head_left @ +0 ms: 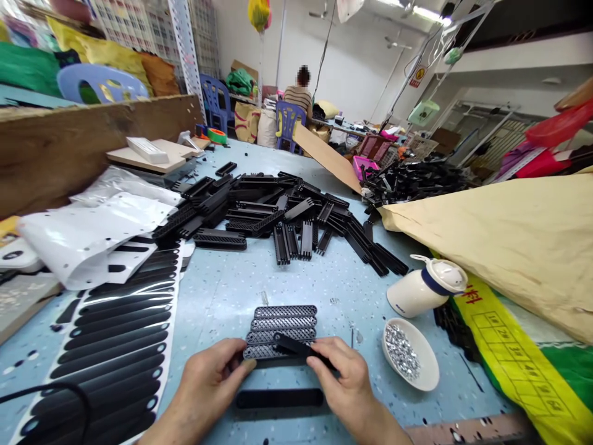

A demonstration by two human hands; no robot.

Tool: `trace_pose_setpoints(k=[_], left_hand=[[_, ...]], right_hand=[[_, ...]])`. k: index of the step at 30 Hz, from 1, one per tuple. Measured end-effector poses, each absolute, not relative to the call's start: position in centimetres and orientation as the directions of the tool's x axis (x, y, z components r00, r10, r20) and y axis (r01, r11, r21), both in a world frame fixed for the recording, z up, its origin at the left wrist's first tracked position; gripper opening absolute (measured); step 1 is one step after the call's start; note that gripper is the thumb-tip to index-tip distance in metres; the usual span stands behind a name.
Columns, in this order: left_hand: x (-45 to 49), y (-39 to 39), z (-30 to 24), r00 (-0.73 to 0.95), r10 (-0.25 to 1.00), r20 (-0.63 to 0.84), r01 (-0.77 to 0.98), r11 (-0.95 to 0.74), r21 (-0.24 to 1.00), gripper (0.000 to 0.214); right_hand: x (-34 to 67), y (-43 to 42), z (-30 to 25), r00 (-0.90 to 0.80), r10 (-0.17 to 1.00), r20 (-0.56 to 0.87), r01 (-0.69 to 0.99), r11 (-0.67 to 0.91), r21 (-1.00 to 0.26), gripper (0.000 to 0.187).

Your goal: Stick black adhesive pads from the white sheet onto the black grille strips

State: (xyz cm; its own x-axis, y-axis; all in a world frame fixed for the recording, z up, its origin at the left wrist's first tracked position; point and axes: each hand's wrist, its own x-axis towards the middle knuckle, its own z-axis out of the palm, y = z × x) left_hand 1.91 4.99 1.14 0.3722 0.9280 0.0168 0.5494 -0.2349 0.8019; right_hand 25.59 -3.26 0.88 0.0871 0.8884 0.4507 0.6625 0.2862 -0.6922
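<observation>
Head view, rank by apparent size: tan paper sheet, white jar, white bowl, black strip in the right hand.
1. tan paper sheet
2. white jar and white bowl: look alike, not ranked
3. black strip, partly hidden by the right hand

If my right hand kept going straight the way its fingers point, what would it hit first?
Most likely the row of black perforated plates ahead of your right hand; the black strip it holds already seems to overlap the nearest one.

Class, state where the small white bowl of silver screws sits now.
Head view, lower right: the white bowl of silver screws sits beside the right hand, below the tipped white jar.
</observation>
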Motion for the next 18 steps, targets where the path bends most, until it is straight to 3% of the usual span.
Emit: trace_pose_setpoints(k=[8, 13, 18], left_hand=[[1.6, 4.2, 0.3, 0.478, 0.861, 0.175, 0.526, -0.44, 0.728, 0.012], [1.5, 3.8, 0.9, 0.405, 0.898, 0.173, 0.495, -0.374, 0.784, 0.02], [1.2, 3.3, 1.1, 0.384, 0.913, 0.136, 0.462, -0.318, 0.828, 0.021]], right_hand=[[27.4, -3.8, 0.0, -0.1, 0.882, 0.46, 0.667, 0.403, -0.627, 0.02], [27.3, -3.8, 2.6, -0.045, 0.886, 0.462, 0.696, 0.359, -0.621, 0.016], [26.4, -2.9, 3.7, -0.128, 0.879, 0.459, 0.689, 0.412, -0.596, 0.015]])
